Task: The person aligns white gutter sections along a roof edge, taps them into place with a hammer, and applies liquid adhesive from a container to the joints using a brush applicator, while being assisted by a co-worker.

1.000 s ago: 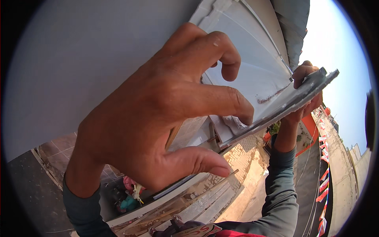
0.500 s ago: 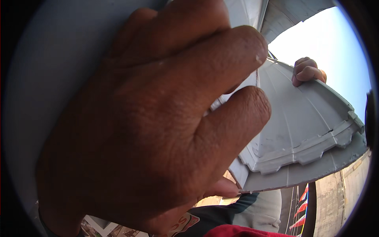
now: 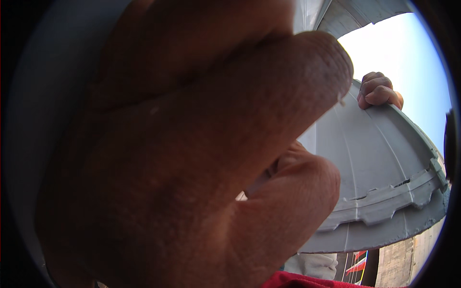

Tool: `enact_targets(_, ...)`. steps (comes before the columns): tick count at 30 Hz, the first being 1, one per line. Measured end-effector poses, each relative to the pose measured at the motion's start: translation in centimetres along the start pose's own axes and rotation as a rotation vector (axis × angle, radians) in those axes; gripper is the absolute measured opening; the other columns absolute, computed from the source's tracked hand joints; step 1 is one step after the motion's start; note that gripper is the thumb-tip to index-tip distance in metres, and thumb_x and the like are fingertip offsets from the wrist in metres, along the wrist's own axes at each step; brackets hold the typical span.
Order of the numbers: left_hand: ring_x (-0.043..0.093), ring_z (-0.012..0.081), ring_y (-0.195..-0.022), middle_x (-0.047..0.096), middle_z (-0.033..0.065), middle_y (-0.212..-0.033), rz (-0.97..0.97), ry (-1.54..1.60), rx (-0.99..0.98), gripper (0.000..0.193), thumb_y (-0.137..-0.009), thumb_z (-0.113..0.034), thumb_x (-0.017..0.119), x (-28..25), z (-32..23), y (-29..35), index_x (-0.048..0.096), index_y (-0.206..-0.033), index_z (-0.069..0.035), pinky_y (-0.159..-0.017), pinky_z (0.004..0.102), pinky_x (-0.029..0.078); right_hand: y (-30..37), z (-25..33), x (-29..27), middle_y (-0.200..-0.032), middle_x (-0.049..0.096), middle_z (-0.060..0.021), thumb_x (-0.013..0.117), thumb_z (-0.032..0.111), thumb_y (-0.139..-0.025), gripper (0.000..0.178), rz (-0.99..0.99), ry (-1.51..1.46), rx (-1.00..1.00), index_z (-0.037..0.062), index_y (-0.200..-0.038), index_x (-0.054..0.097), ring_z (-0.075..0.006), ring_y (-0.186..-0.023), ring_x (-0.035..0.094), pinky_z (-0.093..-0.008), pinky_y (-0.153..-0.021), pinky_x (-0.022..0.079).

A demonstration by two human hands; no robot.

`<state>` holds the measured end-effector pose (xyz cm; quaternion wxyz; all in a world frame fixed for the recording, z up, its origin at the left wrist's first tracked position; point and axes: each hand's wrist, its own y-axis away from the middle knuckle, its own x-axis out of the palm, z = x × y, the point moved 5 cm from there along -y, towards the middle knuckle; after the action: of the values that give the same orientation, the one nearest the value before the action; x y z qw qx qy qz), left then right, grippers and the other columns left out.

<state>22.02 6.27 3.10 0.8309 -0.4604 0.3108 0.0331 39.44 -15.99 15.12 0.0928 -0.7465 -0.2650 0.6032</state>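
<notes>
My left hand (image 3: 192, 158) is very close and fills most of the left and middle of the view, its back toward me. The fingers are curled in, and whatever they hold is hidden behind them. To the right stands a grey ribbed panel (image 3: 374, 149) with a raised, stepped strip along its lower edge. At its upper right edge my right hand (image 3: 379, 90) grips the rim, fingers folded over it; the forearm does not show. The left hand covers the panel's left part, so I cannot tell whether it touches it.
Another grey panel (image 3: 365, 17) hangs overhead, with bright sky beyond. Below are red cloth (image 3: 307, 281), pale grey fabric (image 3: 314, 265) and small red-and-white flags (image 3: 357, 263). A beige wall (image 3: 398, 259) rises at the lower right. A blurred grey surface (image 3: 48, 96) lies at the left.
My left hand has come nearer and spread over more of the view, its fingers more tightly curled and the thumb now out of sight. The panel and right hand have shifted slightly down and right.
</notes>
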Motion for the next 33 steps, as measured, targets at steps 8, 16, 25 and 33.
enact_targets(8,0.054,0.0286,-0.098,0.060,0.0168,-0.108,0.014,0.074,0.031,0.061,-0.087,-0.044,0.070,-3.5,-1.7,-0.2,0.060,-0.129,-0.001,-0.086,0.0408,0.042,-0.5,1.2,0.1,-0.071,0.056,-0.0055,0.065,0.036,-0.094,0.035,0.154,0.102,-0.011,0.0020,-0.090,0.062,-0.0152,-0.072,0.054,-0.0306,-0.062,0.044)
enact_targets(16,0.055,0.0223,-0.102,0.064,0.0113,-0.120,-0.462,0.156,-0.173,0.049,-0.083,-0.019,0.080,-3.7,-2.2,2.7,0.062,-0.125,-0.001,-0.091,0.0374,0.045,-3.0,2.5,5.2,-0.068,0.054,-0.0005,0.067,0.057,-0.092,0.057,-0.933,0.096,-0.134,0.0010,-0.095,0.064,-0.0107,-0.063,0.050,-0.0263,-0.060,0.042)
enact_targets(25,0.050,0.0199,-0.077,0.059,0.0074,-0.078,-0.756,-0.682,-0.750,0.054,-0.095,-0.016,0.069,10.4,-11.7,2.0,0.052,-0.144,0.002,-0.066,0.0310,0.041,-4.2,3.6,6.5,-0.066,0.062,-0.0115,0.066,0.070,-0.085,0.068,-0.944,0.202,-0.194,0.0014,-0.086,0.066,-0.0247,-0.056,0.062,-0.0352,-0.057,0.050)
enact_targets(33,0.054,0.0153,-0.090,0.066,0.0063,-0.097,-1.143,0.006,-0.968,0.064,-0.102,-0.032,0.061,11.4,-10.6,0.7,0.039,-0.150,0.004,-0.075,0.0301,0.046,-4.7,3.3,6.9,-0.059,0.060,-0.0112,0.062,0.070,-0.087,0.067,-0.992,0.197,-0.218,0.0064,-0.067,0.055,-0.0273,-0.056,0.065,-0.0368,-0.053,0.052)
